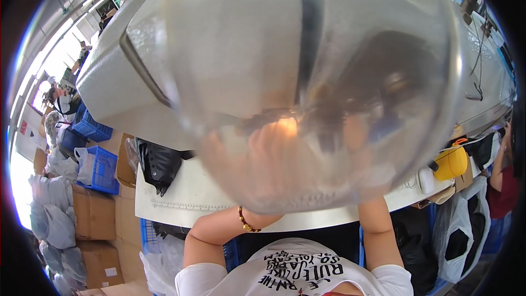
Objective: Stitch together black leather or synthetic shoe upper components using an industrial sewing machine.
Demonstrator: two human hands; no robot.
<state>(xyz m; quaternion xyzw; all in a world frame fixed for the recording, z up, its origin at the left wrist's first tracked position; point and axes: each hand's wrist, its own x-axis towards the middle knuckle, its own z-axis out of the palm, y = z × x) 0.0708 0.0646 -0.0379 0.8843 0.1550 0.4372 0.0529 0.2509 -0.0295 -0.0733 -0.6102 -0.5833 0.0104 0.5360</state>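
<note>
White machine [118,104], probably a sewing machine, spread from 10 o'clock across 12 toward 2, its glossy, faintly pebbled casing broken by a long grey groove. Closer to the camera, a clear rounded shield [263,77] covered the middle, smooth, bowed and streaked with reflections, perhaps there to guard the face; it blurred nearly everything behind it. Through it the left hand [268,145] showed just below centre with fingers bunched beside a warm glow, presumably a lamp lighting the working spot, while the right hand [359,137] lay toward 4 o'clock with its fingers upward, the pair seemingly set to steady something from either side. I could not tell how far either grip was closed, or whether it had hold of the dark patches near the fingers. Toward half past 8, a ribbed black piece [159,164] sat slumped on the smooth white tabletop [200,183], likely left within reach, and a ruled strip [189,205] ran along the edge at half past 7, perhaps for measuring. Between 3 and 4 o'clock stood a rounded yellow container [452,163], and toward 8, stiff brown cardboard boxes [94,214].
</note>
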